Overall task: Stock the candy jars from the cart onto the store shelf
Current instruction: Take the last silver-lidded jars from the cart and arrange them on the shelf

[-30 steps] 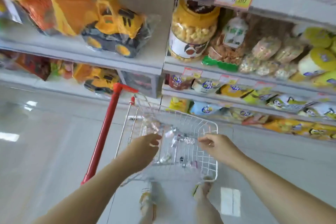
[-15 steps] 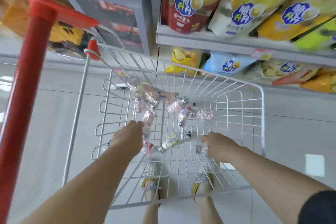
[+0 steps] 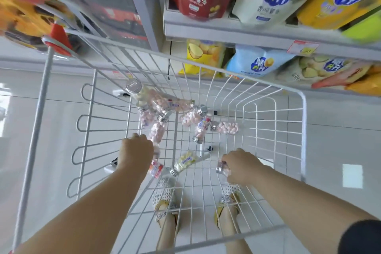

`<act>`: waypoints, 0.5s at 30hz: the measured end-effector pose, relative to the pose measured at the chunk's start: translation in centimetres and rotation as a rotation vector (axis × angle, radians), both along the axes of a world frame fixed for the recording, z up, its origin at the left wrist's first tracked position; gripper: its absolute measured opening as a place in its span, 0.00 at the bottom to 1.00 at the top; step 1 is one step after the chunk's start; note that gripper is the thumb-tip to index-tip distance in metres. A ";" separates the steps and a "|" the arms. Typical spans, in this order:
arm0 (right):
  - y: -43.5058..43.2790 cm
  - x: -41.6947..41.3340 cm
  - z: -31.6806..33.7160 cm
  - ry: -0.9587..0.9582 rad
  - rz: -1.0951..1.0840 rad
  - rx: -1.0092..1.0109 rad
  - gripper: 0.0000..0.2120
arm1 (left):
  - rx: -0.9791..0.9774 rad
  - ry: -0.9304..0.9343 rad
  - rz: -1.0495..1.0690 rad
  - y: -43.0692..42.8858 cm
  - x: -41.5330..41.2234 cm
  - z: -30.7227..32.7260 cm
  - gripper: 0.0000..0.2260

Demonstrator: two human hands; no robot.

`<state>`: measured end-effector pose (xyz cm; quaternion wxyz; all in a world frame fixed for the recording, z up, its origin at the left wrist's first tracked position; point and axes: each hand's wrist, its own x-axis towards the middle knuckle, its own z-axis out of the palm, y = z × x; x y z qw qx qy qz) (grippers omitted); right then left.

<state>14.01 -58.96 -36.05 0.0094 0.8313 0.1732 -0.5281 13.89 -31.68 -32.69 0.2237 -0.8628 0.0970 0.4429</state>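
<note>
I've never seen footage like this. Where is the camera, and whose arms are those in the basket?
No machine here: a person wears a camera on the head, so the picture looks down along their arms. Both hands reach into a white wire cart. On its floor lie clear candy jars with silver caps, most on their sides. The right hand grips one jar. The left hand is down among the jars with its fingers hidden, so its grip is unclear. Beyond the cart, a store shelf carries snack bags.
</note>
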 end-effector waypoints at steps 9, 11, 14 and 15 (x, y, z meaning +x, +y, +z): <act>1.9 3.7 16.6 0.466 -1.274 0.658 0.11 | -0.835 -0.172 0.896 0.3 1.9 14.2 0.10; 1.9 4.9 21.3 0.534 -1.402 0.794 0.14 | -1.097 -0.219 1.048 0.2 2.9 19.0 0.13; 1.8 5.8 28.5 0.567 -1.507 0.937 0.15 | -1.415 -0.195 1.269 -0.5 4.5 26.4 0.20; 1.7 5.8 30.8 0.563 -1.539 0.982 0.17 | -1.496 -0.185 1.342 -0.9 5.0 28.6 0.23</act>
